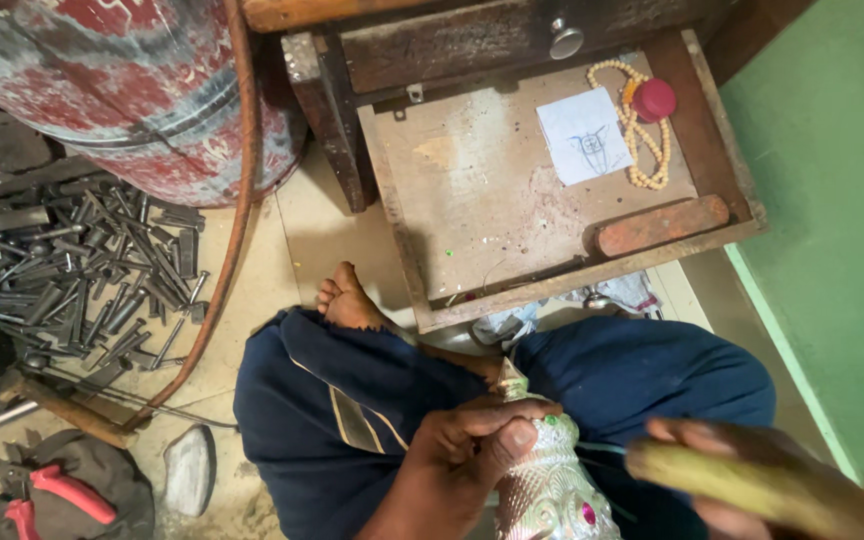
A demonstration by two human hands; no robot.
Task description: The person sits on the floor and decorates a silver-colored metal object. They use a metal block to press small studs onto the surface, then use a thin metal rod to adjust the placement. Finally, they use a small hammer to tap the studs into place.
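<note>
The left hand is wrapped tight around a shiny silver piece over the lap; the right hand grips a blurry yellow stick just beside it; the open wooden drawer holds a paper, beads, a red cap and a brick-red block.

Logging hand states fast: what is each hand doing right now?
Left hand: closed around the embossed silver piece.
Right hand: blurred, gripping a yellowish stick-like tool.
</note>
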